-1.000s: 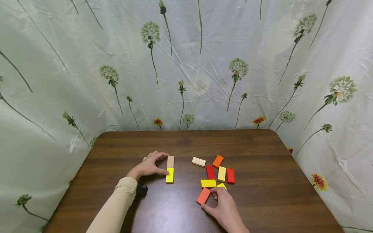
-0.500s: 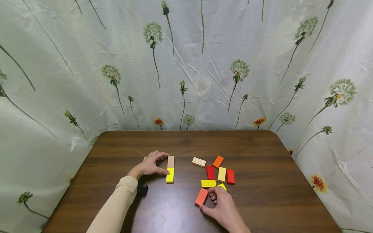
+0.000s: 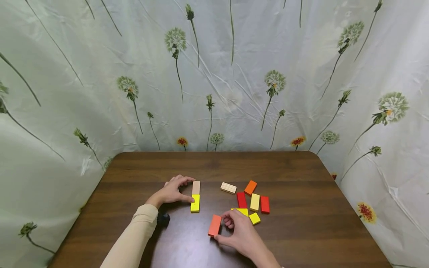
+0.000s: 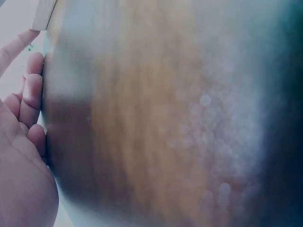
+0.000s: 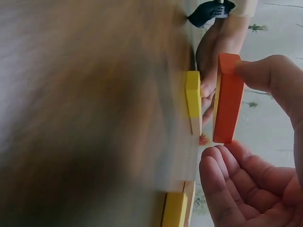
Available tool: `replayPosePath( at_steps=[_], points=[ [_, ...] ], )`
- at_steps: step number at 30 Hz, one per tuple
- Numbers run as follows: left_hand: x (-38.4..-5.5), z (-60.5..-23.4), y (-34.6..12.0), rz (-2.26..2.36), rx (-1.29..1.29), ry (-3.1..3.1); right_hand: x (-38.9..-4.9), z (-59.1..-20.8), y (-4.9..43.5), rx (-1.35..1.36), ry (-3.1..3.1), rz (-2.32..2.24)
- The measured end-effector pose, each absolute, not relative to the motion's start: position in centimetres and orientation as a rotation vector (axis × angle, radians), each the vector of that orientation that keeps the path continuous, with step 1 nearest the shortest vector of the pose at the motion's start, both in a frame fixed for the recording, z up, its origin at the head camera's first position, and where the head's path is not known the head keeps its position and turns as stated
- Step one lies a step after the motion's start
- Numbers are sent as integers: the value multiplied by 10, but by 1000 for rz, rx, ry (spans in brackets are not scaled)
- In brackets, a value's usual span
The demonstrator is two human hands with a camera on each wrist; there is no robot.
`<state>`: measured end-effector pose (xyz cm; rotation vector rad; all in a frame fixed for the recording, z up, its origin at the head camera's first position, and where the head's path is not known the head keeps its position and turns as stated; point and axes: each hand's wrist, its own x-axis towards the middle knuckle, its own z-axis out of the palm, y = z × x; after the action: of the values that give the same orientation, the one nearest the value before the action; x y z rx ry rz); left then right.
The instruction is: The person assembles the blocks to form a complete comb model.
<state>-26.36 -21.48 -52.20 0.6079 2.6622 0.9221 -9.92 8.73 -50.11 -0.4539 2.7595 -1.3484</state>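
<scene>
My right hand [image 3: 239,234] pinches an orange wooden block [image 3: 215,225] by its two ends, between thumb and index finger. In the right wrist view the block stands a little off the table. A pale tan block [image 3: 196,187] and a bright yellow block [image 3: 195,206] lie end to end in a row to the left. My left hand [image 3: 172,190] rests beside this row, its index fingertip at the tan block's far end and its thumb touching the yellow block. In the left wrist view the index finger looks straight, against a block's end [image 4: 43,14].
Loose blocks lie right of centre: a natural wood one [image 3: 228,188], an orange one [image 3: 250,187], a dark red one [image 3: 241,200], a pale yellow one [image 3: 254,202], a red one [image 3: 265,204] and yellow ones [image 3: 254,218]. A dark object [image 3: 163,219] sits under my left wrist.
My right hand has carried the orange block leftward, away from the loose blocks, and the block has turned more upright in the view. The left hand has stayed at the row.
</scene>
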Motion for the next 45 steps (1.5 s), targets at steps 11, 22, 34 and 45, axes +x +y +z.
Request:
replayPosePath(
  at_steps=[11,22,34,45],
  points=[
    [-261,-521,-214,927,614,2667,-110,-499,65,-549,2678,-1322],
    [-263,-522,-214,928,611,2678,-126,-504,50,-579,2647,-1247],
    [-265,-523,-213,931,602,2674,-141,-507,38,-654,2665,-1181],
    [-266,-525,-214,940,609,2679,-146,-510,31,-647,2688,-1127]
  ],
)
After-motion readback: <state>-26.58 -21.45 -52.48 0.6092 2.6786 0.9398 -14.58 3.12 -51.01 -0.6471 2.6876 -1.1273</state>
